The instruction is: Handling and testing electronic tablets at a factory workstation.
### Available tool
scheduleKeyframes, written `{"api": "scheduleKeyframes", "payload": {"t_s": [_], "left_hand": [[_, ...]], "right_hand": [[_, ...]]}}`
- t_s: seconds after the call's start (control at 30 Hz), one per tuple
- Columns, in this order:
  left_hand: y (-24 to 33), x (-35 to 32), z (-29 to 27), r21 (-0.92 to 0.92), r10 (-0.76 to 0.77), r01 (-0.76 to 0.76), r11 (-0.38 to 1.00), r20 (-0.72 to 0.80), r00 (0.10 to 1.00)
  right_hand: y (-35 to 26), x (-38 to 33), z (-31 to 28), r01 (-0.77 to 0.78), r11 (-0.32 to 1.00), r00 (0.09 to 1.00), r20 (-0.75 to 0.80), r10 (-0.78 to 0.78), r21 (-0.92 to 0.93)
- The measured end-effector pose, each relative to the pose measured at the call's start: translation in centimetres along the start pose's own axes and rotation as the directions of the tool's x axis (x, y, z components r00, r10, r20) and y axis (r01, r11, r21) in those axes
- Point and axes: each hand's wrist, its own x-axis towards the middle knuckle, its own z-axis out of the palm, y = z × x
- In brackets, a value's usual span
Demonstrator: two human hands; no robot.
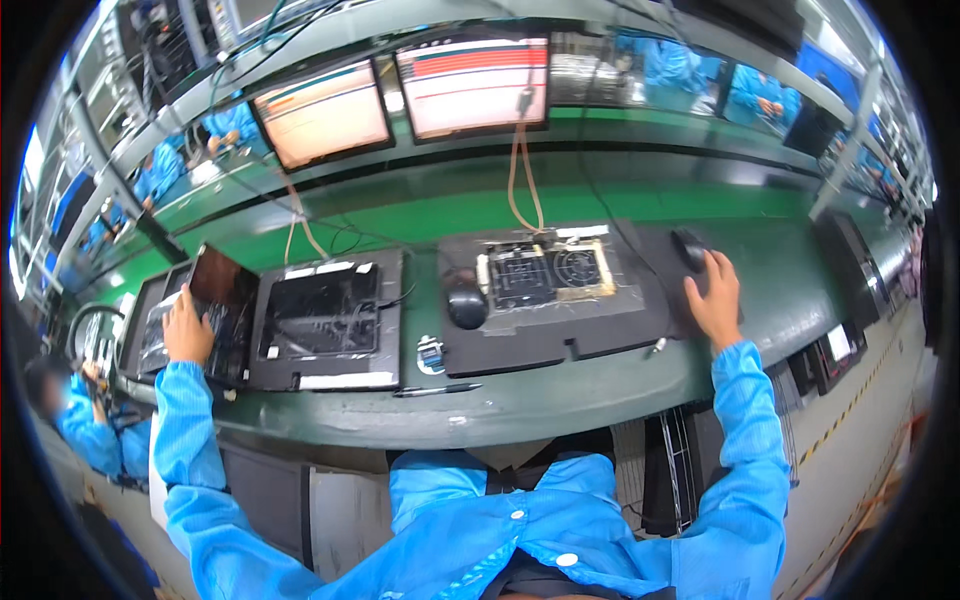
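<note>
At the left of the bench, my left hand [187, 332] grips the left edge of a dark glossy panel [225, 282], its thumb over the panel's face. That panel is tilted and overlaps a dark tray [143, 312] with clear film on it. Beside it, a black flat device [322, 312] lies on a dark mat, under film. My right hand [716, 300] is open on the right, fingers spread, its fingertips close beside a black mouse [689, 250]. Between the hands, a fixture with an exposed circuit board and round fan [545, 272] rests on a dark pad, a second black mouse [465, 300] next to it.
Two lit monitors [475, 88] stand behind the green bench [520, 405]. Cables [520, 190] hang down to the fixtures. A pen [437, 390] and a small blue-and-white item [430, 355] lie near the front edge. A person in blue [92, 430] is at the far left.
</note>
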Motion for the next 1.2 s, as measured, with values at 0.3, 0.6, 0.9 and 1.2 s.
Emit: {"api": "scheduleKeyframes", "payload": {"t_s": [0.3,0.6,0.9,1.2], "left_hand": [[7.2,-6.2,-1.2,-0.136,0.201,-0.27,0.953,-0.38,0.903],[27.2,-22.3,-7.5,-0.826,0.097,-0.387,0.409,-0.382,0.919],[38.2,-24.1,-10.7,-0.887,0.474,-0.458,0.05,-0.383,0.793],[38.5,-24.5,-10.7,-0.802,0.493,-0.594,0.064,-0.493,0.717]], "right_hand": [[1.6,1.9,3.1,0.032,0.993,0.999,-0.023,-0.035,-0.116],[2.0,1.6,3.9,-0.016,0.996,0.999,0.043,0.02,-0.089],[3.3,4.0,4.5,0.051,0.992,0.997,-0.046,-0.057,-0.115],[3.4,6.9,6.5,0.062,0.994,0.995,0.086,-0.054,-0.086]]}}
